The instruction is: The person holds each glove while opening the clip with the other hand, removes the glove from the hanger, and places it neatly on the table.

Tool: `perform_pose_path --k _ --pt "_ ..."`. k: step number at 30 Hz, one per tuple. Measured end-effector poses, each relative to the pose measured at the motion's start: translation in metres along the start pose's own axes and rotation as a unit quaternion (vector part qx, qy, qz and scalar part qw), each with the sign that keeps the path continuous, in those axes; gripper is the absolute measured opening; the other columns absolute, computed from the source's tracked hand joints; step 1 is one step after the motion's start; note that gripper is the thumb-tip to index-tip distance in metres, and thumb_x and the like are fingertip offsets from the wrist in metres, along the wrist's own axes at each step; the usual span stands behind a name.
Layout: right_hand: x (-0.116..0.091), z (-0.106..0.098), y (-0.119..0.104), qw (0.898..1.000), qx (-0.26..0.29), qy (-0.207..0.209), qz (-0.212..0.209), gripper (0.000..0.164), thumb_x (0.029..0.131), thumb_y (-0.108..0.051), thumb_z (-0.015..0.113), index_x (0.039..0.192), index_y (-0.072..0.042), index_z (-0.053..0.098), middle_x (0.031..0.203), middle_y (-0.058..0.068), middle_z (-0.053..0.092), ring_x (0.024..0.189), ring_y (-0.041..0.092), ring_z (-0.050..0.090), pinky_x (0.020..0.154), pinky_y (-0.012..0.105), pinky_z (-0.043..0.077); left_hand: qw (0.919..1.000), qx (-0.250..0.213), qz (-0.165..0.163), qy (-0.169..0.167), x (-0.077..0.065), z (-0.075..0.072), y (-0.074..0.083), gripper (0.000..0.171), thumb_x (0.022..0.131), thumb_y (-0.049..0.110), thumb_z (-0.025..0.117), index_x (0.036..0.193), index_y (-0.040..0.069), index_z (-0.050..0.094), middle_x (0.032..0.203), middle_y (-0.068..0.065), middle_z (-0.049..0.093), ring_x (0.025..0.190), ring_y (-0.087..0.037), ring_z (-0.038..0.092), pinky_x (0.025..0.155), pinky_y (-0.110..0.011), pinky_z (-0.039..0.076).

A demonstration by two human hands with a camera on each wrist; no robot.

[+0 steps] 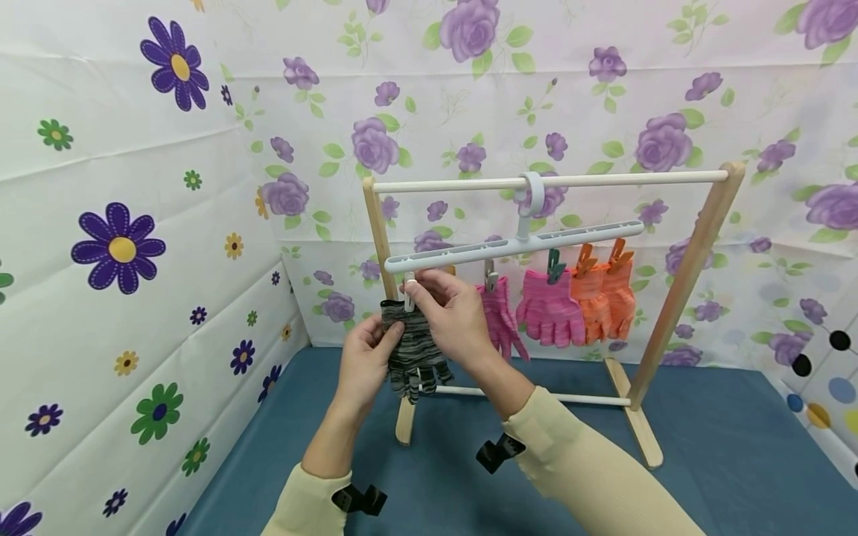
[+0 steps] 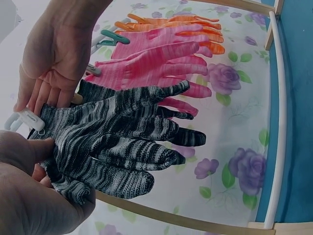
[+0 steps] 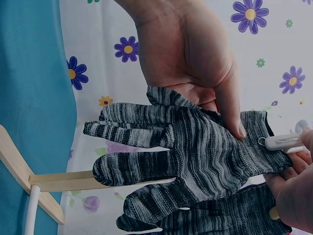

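A black-and-grey striped knit glove [image 1: 414, 344] hangs fingers-down below the left end of a white hanger [image 1: 469, 253]. My left hand [image 1: 362, 361] pinches the glove's side edge between thumb and fingers. My right hand [image 1: 459, 316] grips a white clothespin [image 2: 30, 120] at the cuff, thumb on the clip. In the right wrist view the clip's tip sits on the cuff [image 3: 261, 125]. Behind it, a second striped glove [image 3: 230, 215] hangs from a yellowish clip [image 3: 274, 213], partly hidden by the first.
Pink gloves [image 1: 551, 305] and orange gloves [image 1: 606, 301] hang along the hanger from grey, green and orange clips. The hanger hooks over the top rail [image 1: 623, 179] of a wooden rack, which stands on a blue tabletop [image 1: 536, 476]. Flowered cloth [image 1: 322, 97] covers the walls behind and left.
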State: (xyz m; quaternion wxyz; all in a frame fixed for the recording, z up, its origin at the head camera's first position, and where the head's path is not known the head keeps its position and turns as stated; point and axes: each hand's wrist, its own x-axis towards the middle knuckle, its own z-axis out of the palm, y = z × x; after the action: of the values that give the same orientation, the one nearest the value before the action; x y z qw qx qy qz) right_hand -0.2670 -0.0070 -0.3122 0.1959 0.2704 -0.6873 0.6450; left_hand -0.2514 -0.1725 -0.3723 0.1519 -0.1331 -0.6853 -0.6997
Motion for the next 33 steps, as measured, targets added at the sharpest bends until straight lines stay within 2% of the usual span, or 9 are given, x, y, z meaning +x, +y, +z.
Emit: perform_pose_path --k 7,9,14,21,26,33 --pt "0.000 0.000 0.002 1.000 0.005 0.003 -0.002 0.028 0.105 -0.021 0.071 0.126 -0.003 0.075 0.113 0.009 0.079 0.114 0.019 0.072 0.099 0.041 0.057 0.9999 0.015 0.003 0.001 -0.001 -0.002 -0.004 0.022 0.108 0.016 0.066 0.122 0.000 0.071 0.088 -0.010 0.070 0.074 -0.015 0.062 0.065 -0.027 0.051" --pt "0.000 0.000 0.002 1.000 0.007 0.004 -0.002 0.028 0.105 -0.021 0.071 0.126 -0.003 0.075 0.113 0.010 0.079 0.114 0.020 0.072 0.099 0.041 0.057 0.9997 0.025 0.007 0.003 -0.001 -0.002 -0.005 0.021 0.108 0.016 0.066 0.118 0.000 0.072 0.079 -0.006 0.062 0.068 -0.014 0.054 0.061 -0.026 0.044" --pt "0.000 0.000 0.003 1.000 0.009 0.006 -0.001 0.027 0.105 -0.021 0.071 0.124 -0.003 0.076 0.111 0.009 0.079 0.114 0.019 0.073 0.099 0.040 0.057 0.9993 0.036 0.006 0.005 -0.002 -0.003 -0.008 0.018 0.108 0.016 0.066 0.115 0.000 0.072 0.072 -0.003 0.050 0.062 -0.014 0.042 0.058 -0.025 0.036" --pt "0.000 0.000 0.002 1.000 0.001 0.009 0.002 0.027 0.105 -0.021 0.071 0.124 -0.003 0.076 0.111 0.005 0.079 0.111 0.016 0.073 0.096 0.038 0.058 0.9994 0.033 -0.003 0.005 -0.005 -0.006 -0.010 0.022 0.107 0.015 0.066 0.121 -0.001 0.072 0.086 -0.010 0.068 0.071 -0.014 0.057 0.064 -0.026 0.047" --pt "0.000 0.000 0.002 1.000 0.004 0.005 0.001 0.028 0.105 -0.021 0.070 0.125 -0.002 0.075 0.113 0.009 0.079 0.112 0.017 0.073 0.098 0.039 0.057 0.9992 0.033 -0.014 0.014 -0.007 -0.010 -0.011 0.023 0.108 0.015 0.066 0.123 -0.001 0.071 0.100 -0.016 0.074 0.081 -0.016 0.066 0.070 -0.027 0.054" --pt "-0.003 -0.001 0.002 1.000 -0.004 -0.002 0.008 0.031 0.105 -0.022 0.071 0.130 -0.004 0.074 0.116 0.008 0.078 0.114 0.019 0.073 0.099 0.041 0.057 0.9984 0.037 -0.029 0.032 -0.008 -0.019 -0.015 0.026 0.108 0.015 0.065 0.129 -0.001 0.070 0.107 -0.016 0.074 0.088 -0.017 0.068 0.074 -0.027 0.056"
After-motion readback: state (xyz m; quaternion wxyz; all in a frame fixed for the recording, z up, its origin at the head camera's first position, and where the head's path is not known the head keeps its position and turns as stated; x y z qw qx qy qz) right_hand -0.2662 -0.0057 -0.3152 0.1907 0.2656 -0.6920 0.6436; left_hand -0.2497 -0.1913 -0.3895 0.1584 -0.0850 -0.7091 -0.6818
